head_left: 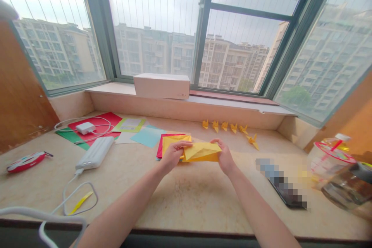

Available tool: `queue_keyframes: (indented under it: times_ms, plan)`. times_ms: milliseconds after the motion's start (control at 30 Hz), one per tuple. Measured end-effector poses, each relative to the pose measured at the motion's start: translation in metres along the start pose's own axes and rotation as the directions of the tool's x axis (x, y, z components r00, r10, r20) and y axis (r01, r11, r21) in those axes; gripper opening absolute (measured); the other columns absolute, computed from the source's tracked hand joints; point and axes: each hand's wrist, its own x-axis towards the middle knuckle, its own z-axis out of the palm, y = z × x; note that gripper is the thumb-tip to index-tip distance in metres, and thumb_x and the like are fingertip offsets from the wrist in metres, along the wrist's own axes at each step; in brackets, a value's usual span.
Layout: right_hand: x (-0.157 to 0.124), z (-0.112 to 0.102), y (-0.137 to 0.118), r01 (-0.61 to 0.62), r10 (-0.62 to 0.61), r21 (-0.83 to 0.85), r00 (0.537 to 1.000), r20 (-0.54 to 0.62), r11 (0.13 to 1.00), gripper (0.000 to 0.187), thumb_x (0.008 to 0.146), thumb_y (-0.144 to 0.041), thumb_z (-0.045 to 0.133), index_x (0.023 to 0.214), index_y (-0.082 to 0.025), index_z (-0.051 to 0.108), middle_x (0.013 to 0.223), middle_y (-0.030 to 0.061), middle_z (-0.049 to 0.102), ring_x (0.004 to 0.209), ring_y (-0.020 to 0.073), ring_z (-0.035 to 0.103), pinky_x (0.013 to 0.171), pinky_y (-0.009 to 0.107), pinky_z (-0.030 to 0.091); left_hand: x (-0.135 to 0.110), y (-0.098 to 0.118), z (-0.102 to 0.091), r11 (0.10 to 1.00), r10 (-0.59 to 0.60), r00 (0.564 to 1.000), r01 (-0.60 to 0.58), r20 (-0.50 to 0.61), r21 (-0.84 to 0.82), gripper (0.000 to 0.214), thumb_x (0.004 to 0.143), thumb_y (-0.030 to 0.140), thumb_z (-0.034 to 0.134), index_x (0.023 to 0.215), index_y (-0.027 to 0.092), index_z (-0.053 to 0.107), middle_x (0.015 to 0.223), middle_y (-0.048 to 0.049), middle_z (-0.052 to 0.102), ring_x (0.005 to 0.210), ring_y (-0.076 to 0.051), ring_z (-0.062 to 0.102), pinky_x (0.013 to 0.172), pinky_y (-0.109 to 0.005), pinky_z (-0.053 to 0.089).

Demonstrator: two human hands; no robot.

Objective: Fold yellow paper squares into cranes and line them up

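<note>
A creased sheet of yellow paper (pixel 202 152) is stretched between my two hands, partly folded over, just above the counter. My left hand (pixel 175 154) pinches its left end, thumb on top. At the right end, my right hand (pixel 225 157) grips the paper's edge between thumb and fingers. Behind and under my left hand lies a stack of coloured paper, with a yellow sheet (pixel 171 140) on top and a red sheet (pixel 159 148) showing at its side. Several folded yellow paper cranes (pixel 224 126) stand in a row at the back right.
Left on the counter (pixel 186 205) are a white power bank (pixel 95 152), a charger (pixel 85 127) with cable, red (pixel 112 119) and light blue paper (pixel 147 136), and a red pouch (pixel 26 162). A blurred phone (pixel 286 190) and drink cup (pixel 331 159) are right. A white box (pixel 162 86) sits on the sill.
</note>
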Motion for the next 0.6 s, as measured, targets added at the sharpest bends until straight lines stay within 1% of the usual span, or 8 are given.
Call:
queue_keyframes:
  times_ms: [67,100,200,267,367,433,533,600]
  plan:
    - [0.001,-0.002,0.001,0.014,-0.014,0.008,1.0,-0.016,1.0,0.025,0.06,-0.022,0.073,0.081,-0.023,0.059,0.068,-0.0026,0.071,0.057,0.0175,0.065,0.055,0.026,0.049,0.0,0.001,0.0,0.999,0.026,0.998,-0.025,-0.049,0.022,0.019,0.068,0.024,0.063,0.078,0.018,0.078,0.112,-0.0092,0.072,0.101,-0.025,0.065,0.08,-0.032,0.052]
    - [0.001,-0.002,0.001,0.019,-0.019,0.005,1.0,-0.018,1.0,0.022,0.059,-0.021,0.071,0.078,-0.023,0.06,0.068,-0.0024,0.071,0.057,0.0173,0.065,0.055,0.026,0.049,-0.001,0.003,0.0,1.0,0.015,0.997,-0.015,-0.07,0.007,0.02,0.071,0.026,0.062,0.081,0.018,0.077,0.113,-0.0092,0.071,0.102,-0.025,0.065,0.081,-0.031,0.051]
    - [0.0,0.001,0.0,0.04,-0.041,-0.018,0.999,-0.017,0.999,0.016,0.058,-0.017,0.068,0.073,-0.021,0.063,0.069,-0.0016,0.071,0.057,0.0167,0.064,0.054,0.025,0.047,-0.002,0.009,0.002,0.99,-0.076,0.992,0.063,-0.105,-0.123,0.033,0.08,0.037,0.06,0.106,0.02,0.071,0.111,-0.0085,0.071,0.097,-0.022,0.066,0.076,-0.029,0.052]
    - [-0.002,0.004,-0.001,0.07,-0.071,-0.041,0.997,-0.011,0.997,0.015,0.057,-0.016,0.068,0.07,-0.021,0.066,0.078,-0.0001,0.072,0.064,0.0173,0.065,0.057,0.025,0.049,-0.004,0.011,0.003,0.979,-0.131,0.987,0.115,-0.091,-0.167,0.041,0.083,0.043,0.059,0.118,0.023,0.064,0.11,-0.0078,0.071,0.093,-0.021,0.067,0.07,-0.027,0.051]
    - [-0.006,0.009,0.001,0.121,-0.121,-0.086,0.993,0.01,0.989,0.008,0.057,-0.015,0.068,0.064,-0.02,0.068,0.093,0.0025,0.073,0.08,0.0197,0.066,0.067,0.027,0.051,-0.006,0.012,0.003,0.972,-0.216,0.973,0.206,-0.083,-0.112,0.042,0.082,0.046,0.062,0.118,0.025,0.061,0.107,-0.0057,0.069,0.087,-0.019,0.068,0.06,-0.022,0.047]
    - [-0.008,0.012,0.002,0.164,-0.157,-0.161,0.986,0.055,0.973,0.005,0.06,-0.016,0.067,0.062,-0.02,0.07,0.099,0.0043,0.072,0.089,0.0217,0.065,0.073,0.028,0.051,-0.008,0.012,0.004,0.963,-0.266,0.961,0.262,-0.079,-0.063,0.045,0.079,0.044,0.068,0.119,0.026,0.061,0.101,-0.0046,0.069,0.08,-0.018,0.068,0.055,-0.02,0.045]
    - [-0.009,0.014,0.004,0.211,-0.196,-0.262,0.977,0.082,0.942,0.011,0.071,-0.024,0.064,0.076,-0.021,0.073,0.103,0.0063,0.073,0.095,0.0239,0.066,0.079,0.032,0.052,-0.009,0.009,0.004,0.963,-0.27,0.962,0.268,-0.049,-0.032,0.056,0.072,0.037,0.077,0.123,0.023,0.058,0.089,-0.0035,0.069,0.073,-0.018,0.067,0.055,-0.022,0.047]
    - [-0.008,0.013,0.003,0.176,-0.179,-0.257,0.984,0.013,0.95,0.024,0.078,-0.035,0.061,0.096,-0.022,0.071,0.103,0.0076,0.074,0.092,0.0243,0.068,0.078,0.034,0.054,-0.008,0.007,0.004,0.978,-0.209,0.977,0.207,-0.041,-0.035,0.058,0.07,0.034,0.08,0.123,0.021,0.058,0.087,-0.004,0.07,0.075,-0.02,0.068,0.06,-0.026,0.051]
